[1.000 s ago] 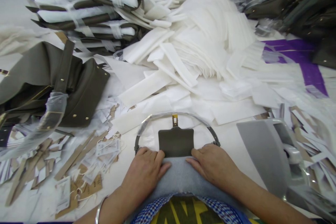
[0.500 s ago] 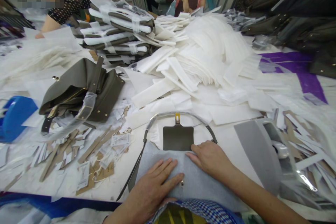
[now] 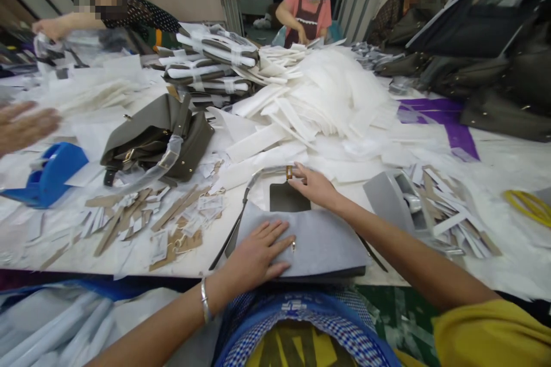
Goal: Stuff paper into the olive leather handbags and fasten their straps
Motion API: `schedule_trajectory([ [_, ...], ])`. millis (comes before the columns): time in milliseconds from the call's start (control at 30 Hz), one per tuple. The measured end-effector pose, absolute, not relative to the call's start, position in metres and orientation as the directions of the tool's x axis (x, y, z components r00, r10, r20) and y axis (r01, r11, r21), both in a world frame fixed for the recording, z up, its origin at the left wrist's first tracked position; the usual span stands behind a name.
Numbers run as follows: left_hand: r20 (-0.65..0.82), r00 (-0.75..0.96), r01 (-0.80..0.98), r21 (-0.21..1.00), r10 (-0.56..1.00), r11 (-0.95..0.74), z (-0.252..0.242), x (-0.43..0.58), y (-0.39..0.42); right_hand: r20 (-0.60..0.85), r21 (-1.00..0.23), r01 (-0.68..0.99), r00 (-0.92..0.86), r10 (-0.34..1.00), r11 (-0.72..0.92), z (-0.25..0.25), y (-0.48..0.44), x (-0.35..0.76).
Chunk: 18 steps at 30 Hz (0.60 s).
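at the table's (image 3: 206, 243) near edge, the grey-faced handbag (image 3: 327, 235) is lying beneath my left hand (image 3: 259, 250), fingers fanned; my right hand (image 3: 316, 186), having left its edge, is reaching beside the gold clasp (image 3: 289, 172), fingers parted, leaving only the left steadying it.

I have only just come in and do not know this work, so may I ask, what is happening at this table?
The wearer's left grip lies flat on a light grey layer over a bag. The right grip is at the dark flap, near the gold clasp; whether it touches is hard to tell. Another bag lies to the left. A heap of white sheets is ahead.
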<state>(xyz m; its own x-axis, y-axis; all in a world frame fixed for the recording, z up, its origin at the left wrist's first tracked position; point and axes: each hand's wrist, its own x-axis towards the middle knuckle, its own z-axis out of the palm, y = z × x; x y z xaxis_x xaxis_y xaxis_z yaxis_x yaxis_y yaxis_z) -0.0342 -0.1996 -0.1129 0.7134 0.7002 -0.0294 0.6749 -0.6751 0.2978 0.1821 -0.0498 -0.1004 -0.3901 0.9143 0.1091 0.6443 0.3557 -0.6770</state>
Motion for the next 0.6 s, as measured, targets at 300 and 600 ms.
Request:
schedule_trajectory([
  [300, 0.126, 0.712, 0.637, 0.3, 0.691, -0.71, -0.112, -0.035, -0.202, 0.219, -0.666, 0.361, -0.742, 0.634, 0.653, -0.087, -0.148, 0.216],
  [600, 0.308, 0.658, 0.617, 0.302, 0.687, -0.727, -0.124, -0.037, -0.215, 0.25, -0.541, 0.331, -0.814, 0.524, 0.773, -0.115, -0.171, 0.222],
])
